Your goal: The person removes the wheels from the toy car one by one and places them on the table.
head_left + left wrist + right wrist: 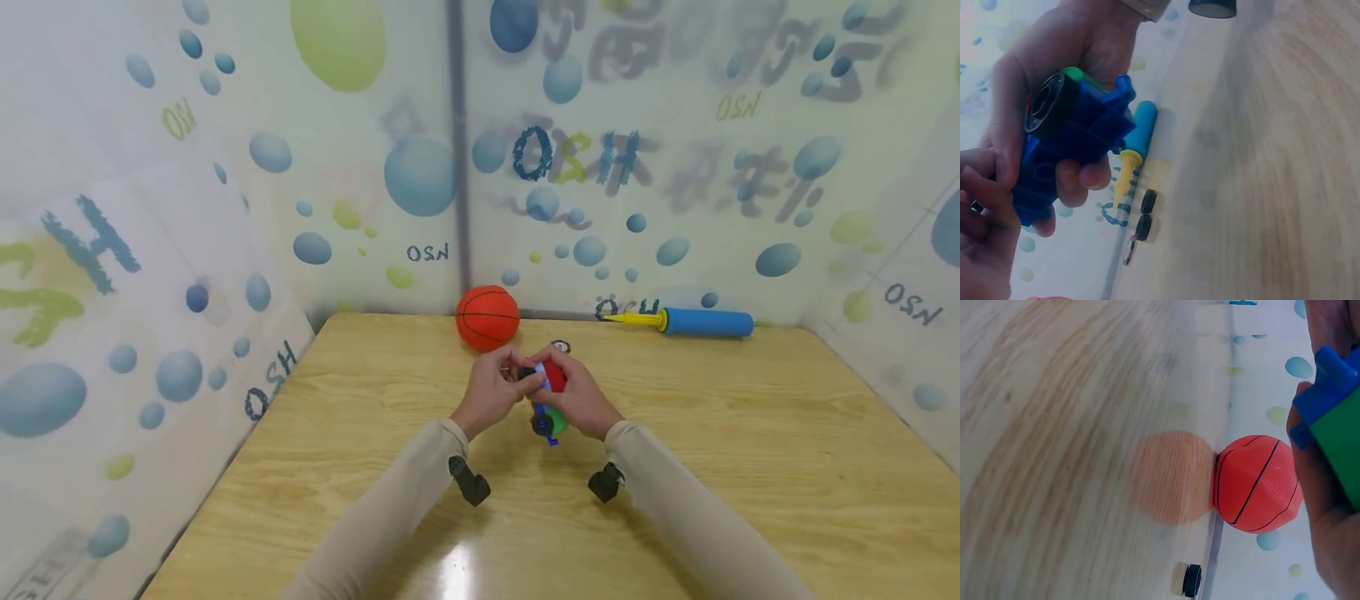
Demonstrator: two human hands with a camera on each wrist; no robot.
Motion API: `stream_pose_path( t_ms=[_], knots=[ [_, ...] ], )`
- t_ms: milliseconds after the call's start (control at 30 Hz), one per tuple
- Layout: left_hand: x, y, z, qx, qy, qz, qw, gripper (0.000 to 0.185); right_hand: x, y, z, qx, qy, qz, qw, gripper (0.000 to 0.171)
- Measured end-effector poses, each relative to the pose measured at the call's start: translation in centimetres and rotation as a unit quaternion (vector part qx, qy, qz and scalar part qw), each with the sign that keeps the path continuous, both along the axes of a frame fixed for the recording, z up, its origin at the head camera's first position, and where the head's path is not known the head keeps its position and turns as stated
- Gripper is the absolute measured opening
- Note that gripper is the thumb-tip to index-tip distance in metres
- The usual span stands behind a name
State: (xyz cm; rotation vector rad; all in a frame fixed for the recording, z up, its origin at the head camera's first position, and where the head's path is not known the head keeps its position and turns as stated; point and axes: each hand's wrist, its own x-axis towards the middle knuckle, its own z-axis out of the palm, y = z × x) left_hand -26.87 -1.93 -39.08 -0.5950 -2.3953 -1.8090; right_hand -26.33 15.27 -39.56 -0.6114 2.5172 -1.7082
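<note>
My right hand (579,402) grips a toy vehicle (1082,128) with a blue chassis and green and red parts. A black wheel (1049,105) sits on the chassis's near end, beside a blue hook-like piece (1124,90). At the far end, my left hand (491,390) pinches a small black piece (527,374) against the toy, its shape mostly hidden by fingers. Both hands meet around the toy above the table. In the right wrist view the toy's green side (1344,444) shows against my right palm.
A red basketball (487,318) stands at the table's back edge, against the patterned wall. To the right lies a blue hand pump (708,323) with a yellow nozzle. Behind the hands, loose black wheels (1149,201) and a silver-faced wheel (1129,250) stand on the wooden table (360,467).
</note>
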Motion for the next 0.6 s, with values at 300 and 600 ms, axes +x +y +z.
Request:
stream_pose_path(
  t_ms=[300, 600],
  knots=[
    [0.1, 1.0, -0.4, 0.018, 0.049, -0.009, 0.9986, 0.015, 0.0, 0.0, -0.2, 0.038, 0.091, -0.025, 0.995, 0.03],
    [-1.7, -0.6, 0.2, 0.021, -0.012, -0.03, 0.9993, 0.017, 0.3, 2.2, 0.8, 0.041, 0.035, -0.083, 0.995, 0.041]
  ],
)
